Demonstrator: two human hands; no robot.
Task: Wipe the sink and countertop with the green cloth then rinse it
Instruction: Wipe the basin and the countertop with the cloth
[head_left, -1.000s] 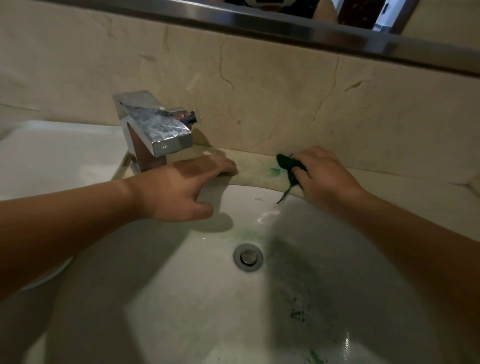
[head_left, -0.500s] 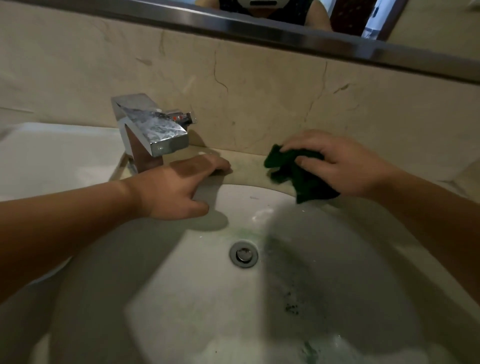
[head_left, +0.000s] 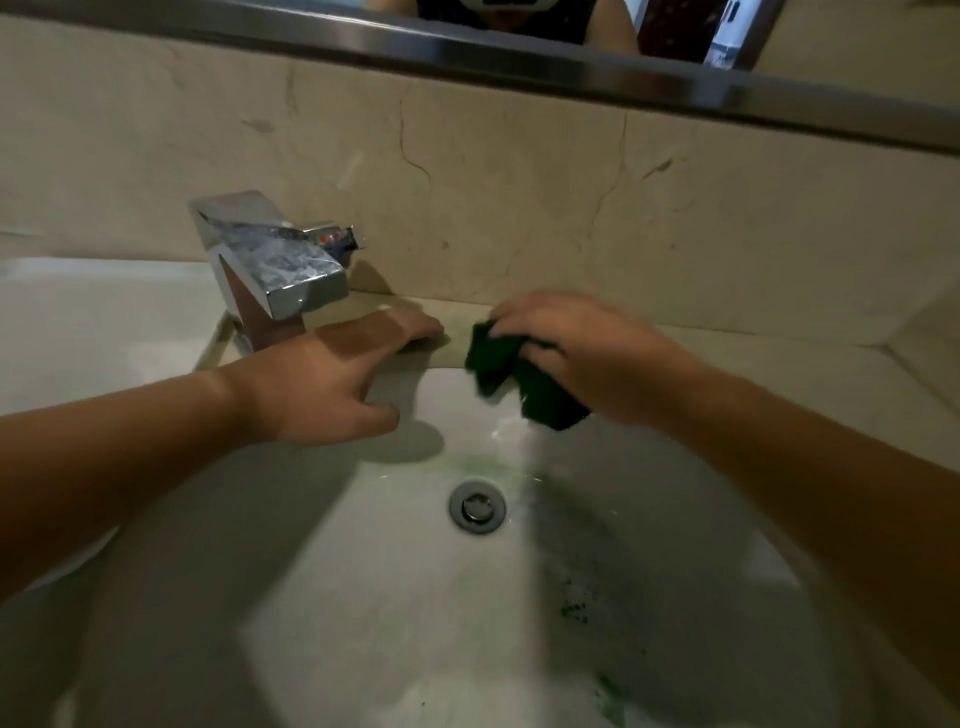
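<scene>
Gripping green cloth (head_left: 524, 382) beneath right hand (head_left: 587, 348) fingers (head_left: 511, 317).

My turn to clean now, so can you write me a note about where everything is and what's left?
Left hand: open, fingers flat on the beige marble countertop behind the white oval ceramic sink, beside the square chrome faucet.
Right hand: grips the crumpled dark green cloth over the sink's back rim.
Done: cannot tell how much is wiped.
Left: green smears near the round metal drain and dark specks in the basin; then rinse the cloth, no water runs yet.
</scene>
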